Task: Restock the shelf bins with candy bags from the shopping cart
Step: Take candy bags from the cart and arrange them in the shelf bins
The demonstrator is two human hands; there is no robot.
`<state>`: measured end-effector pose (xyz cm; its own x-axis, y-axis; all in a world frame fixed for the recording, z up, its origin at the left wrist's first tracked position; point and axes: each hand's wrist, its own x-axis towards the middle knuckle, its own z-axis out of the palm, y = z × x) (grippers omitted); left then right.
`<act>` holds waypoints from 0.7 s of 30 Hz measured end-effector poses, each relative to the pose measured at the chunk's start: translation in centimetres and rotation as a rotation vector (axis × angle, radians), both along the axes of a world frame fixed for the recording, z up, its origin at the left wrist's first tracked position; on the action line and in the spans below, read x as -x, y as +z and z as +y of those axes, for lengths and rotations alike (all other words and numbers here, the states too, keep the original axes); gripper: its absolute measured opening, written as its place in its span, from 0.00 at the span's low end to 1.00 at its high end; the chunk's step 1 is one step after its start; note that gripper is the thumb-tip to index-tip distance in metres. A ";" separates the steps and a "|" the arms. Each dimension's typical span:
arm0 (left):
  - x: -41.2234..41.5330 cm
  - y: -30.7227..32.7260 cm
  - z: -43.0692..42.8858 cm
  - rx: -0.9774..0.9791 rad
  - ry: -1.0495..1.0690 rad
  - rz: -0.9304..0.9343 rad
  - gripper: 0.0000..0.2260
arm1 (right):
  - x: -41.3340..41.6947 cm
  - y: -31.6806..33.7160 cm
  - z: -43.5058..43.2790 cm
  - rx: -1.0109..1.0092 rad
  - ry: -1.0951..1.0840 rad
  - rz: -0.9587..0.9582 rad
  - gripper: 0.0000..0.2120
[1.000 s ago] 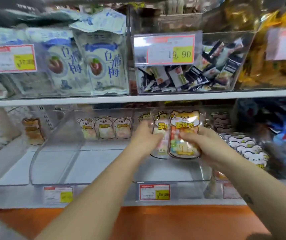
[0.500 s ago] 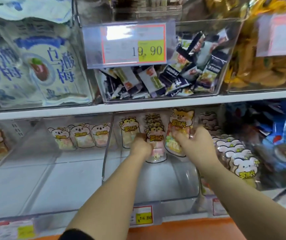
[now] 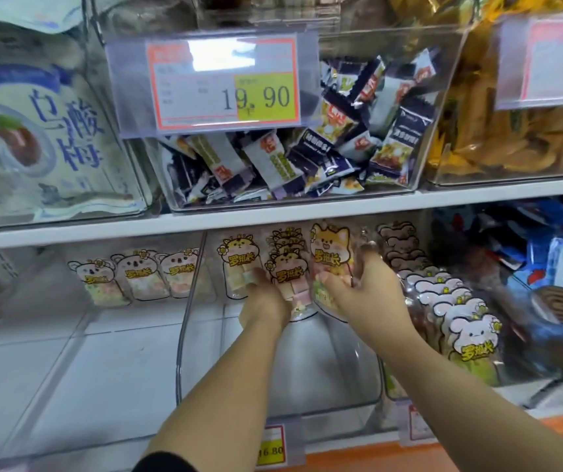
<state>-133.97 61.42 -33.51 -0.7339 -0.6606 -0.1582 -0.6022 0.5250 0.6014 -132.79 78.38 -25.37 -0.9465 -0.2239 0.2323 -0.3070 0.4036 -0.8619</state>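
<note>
White shelves, orange strip below

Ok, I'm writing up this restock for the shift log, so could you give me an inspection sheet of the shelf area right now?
Surface: white lower shelf, carrying clear bins.
Job's things: cat-print bags and fox-print bag at the back of the middle bin; koala-print bags to its left, mouse-print bags to its right.
Clutter: nothing seen.
Hands: left hand holds the cat-print bags; right hand grips the fox-print bag, fingers behind it.
Cables: nothing seen.
Surroundings: upper bin of wrapped sweets with a 19.90 price tag; plum bags to its left, yellow snacks to its right.
</note>
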 end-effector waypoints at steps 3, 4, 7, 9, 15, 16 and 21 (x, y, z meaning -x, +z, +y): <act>0.5 0.0 0.4 0.014 -0.003 0.040 0.35 | 0.0 0.0 0.0 0.013 0.009 -0.006 0.14; 0.6 0.0 0.5 0.030 -0.001 0.067 0.35 | 0.1 0.0 0.0 0.014 0.010 -0.006 0.13; 0.6 0.3 0.4 0.059 -0.023 0.101 0.36 | 0.1 -0.2 -0.1 0.029 0.019 -0.003 0.12; 0.5 0.2 0.3 0.057 -0.048 0.089 0.38 | 0.1 -0.2 -0.1 0.039 0.028 0.000 0.12; 0.1 0.3 0.2 -0.051 -0.109 0.000 0.51 | 0.0 -0.2 0.0 0.036 0.032 -0.009 0.13; 0.0 0.6 0.1 -0.059 -0.110 -0.012 0.52 | 0.0 -0.2 0.0 0.034 0.036 -0.011 0.13; -2.2 2.8 0.6 -0.147 -0.080 0.023 0.51 | 0.0 -0.2 0.0 -0.075 0.013 0.018 0.15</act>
<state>-131.81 62.02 -30.73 -0.7876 -0.5712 -0.2310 -0.5472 0.4760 0.6885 -132.77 78.37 -25.53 -0.9392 -0.2533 0.2318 -0.3280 0.4627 -0.8236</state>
